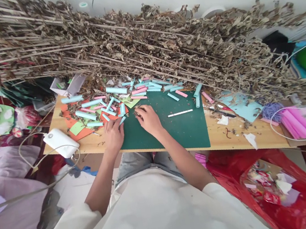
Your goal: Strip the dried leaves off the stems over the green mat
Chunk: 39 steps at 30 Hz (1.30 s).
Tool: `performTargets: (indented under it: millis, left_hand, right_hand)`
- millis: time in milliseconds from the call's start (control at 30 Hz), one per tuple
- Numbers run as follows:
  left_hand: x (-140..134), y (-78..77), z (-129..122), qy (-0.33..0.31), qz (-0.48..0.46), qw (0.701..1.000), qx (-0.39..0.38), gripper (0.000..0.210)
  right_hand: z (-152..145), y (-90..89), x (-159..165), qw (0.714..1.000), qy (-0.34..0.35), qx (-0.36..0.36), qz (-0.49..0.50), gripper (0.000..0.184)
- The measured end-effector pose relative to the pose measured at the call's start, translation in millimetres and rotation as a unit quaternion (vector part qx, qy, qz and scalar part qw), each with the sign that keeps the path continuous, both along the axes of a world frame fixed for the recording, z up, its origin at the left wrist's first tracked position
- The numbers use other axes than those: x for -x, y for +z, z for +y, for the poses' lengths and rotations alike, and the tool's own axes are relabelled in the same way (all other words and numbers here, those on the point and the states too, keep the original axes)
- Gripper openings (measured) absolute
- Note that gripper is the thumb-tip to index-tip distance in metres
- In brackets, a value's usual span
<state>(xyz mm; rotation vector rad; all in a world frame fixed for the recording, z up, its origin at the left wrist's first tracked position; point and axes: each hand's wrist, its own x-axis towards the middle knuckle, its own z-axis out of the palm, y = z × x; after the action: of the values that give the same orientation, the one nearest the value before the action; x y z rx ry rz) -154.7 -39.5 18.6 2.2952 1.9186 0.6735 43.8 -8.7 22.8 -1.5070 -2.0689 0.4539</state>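
Note:
My left hand [113, 136] is closed at the left edge of the green cutting mat [185, 130], with a small light-blue paper tube [122, 120] between thumb and fingers. Just to its right, my right hand [149, 119] rests over the mat with fingers curled. Dark dried leaf bits [136, 113] show at its fingertips. Rolled blue paper tubes [116, 90] and pink paper tubes [138, 91] lie in a loose heap beyond both hands. A thin white stick with dark marks [180, 113] lies on the mat to the right.
A large heap of dried stalks [141, 42] covers the table's back. A white power bank [61, 142] with a cable sits left. To the right are a black pen [223, 112], blue paper [242, 105] and purple yarn [272, 112]. A red bag [296, 180] of scraps stands below.

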Motion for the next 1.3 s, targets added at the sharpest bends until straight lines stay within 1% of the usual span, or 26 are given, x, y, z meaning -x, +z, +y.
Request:
performTargets:
  millis: [100,167,267,333,367,433,533,600,700,733,800,867,933,1033,1133,1200,1300]
  left_hand:
    - [-0.7,-6.1,2.5,-0.011,0.006,1.0,0.0,0.037]
    - [0.9,-9.8,3.2,-0.014,0.008,1.0,-0.004,0.037]
    - [0.4,-11.5,2.0,-0.015,0.001,1.0,-0.02,0.037]
    - [-6.2,-9.6,-1.3,-0.017,-0.009,0.999,-0.035,0.037]
    - [-11.8,-8.0,-3.7,-0.02,-0.015,0.999,-0.042,0.038]
    - [-26.6,-4.4,-9.0,-0.037,-0.033,0.997,-0.056,0.038]
    - [-51.4,0.2,-13.1,-0.083,-0.059,0.994,-0.051,0.038]
    - [-64.7,2.1,-10.3,-0.12,-0.063,0.99,-0.032,0.038]
    - [-77.4,1.4,2.0,-0.174,-0.05,0.983,0.012,0.037]
    - [-80.6,-0.1,7.4,-0.187,-0.047,0.981,0.025,0.036]
    - [-87.0,-4.4,19.0,-0.203,-0.055,0.977,0.039,0.033]
    - [-94.5,-9.1,29.7,-0.206,-0.082,0.974,0.041,0.031]
    - [-102.3,-12.0,37.8,-0.209,-0.118,0.97,0.04,0.03]
    - [-109.2,-10.6,42.9,-0.219,-0.167,0.961,0.03,0.029]
    - [-108.2,-3.9,43.0,-0.197,-0.186,0.963,-0.007,0.031]
    - [-106.4,0.6,44.2,-0.196,-0.171,0.965,-0.023,0.037]
    - [-108.2,3.2,50.4,-0.248,-0.115,0.962,-0.019,0.045]
  right_hand:
    - [-0.1,-3.4,-19.8,0.996,-0.04,-0.027,0.071,0.028]
    - [-1.6,-4.0,-33.9,0.991,-0.071,-0.042,0.1,0.028]
    - [-1.5,-3.1,-53.0,0.987,-0.113,-0.045,0.109,0.028]
    - [1.9,-2.2,-63.1,0.985,-0.133,-0.039,0.098,0.029]
    - [4.3,-1.8,-67.5,0.986,-0.133,-0.035,0.09,0.029]
    - [8.8,-0.7,-76.0,0.991,-0.108,-0.024,0.069,0.034]
    - [9.5,1.8,-90.1,0.997,-0.055,-0.01,0.045,0.046]
    - [5.1,4.1,-100.2,0.998,-0.051,-0.007,0.044,0.047]
    - [-4.6,7.1,-110.3,0.997,-0.056,-0.009,0.059,0.037]
    - [-7.2,7.8,-111.1,0.996,-0.056,-0.01,0.064,0.037]
    - [-10.0,7.9,-108.9,0.996,-0.059,-0.012,0.066,0.042]
    - [-8.8,6.2,-103.7,0.997,-0.061,-0.013,0.054,0.05]
    - [-4.6,2.7,-99.1,0.997,-0.058,-0.007,0.043,0.047]
    - [2.0,-3.6,-98.2,0.997,-0.062,0.003,0.056,0.033]
    - [4.8,-7.1,-103.4,0.993,-0.079,-0.005,0.089,0.029]
    - [4.8,-7.1,-107.4,0.992,-0.076,-0.004,0.099,0.029]
    - [2.9,-4.8,-110.6,0.993,-0.063,0.005,0.099,0.032]
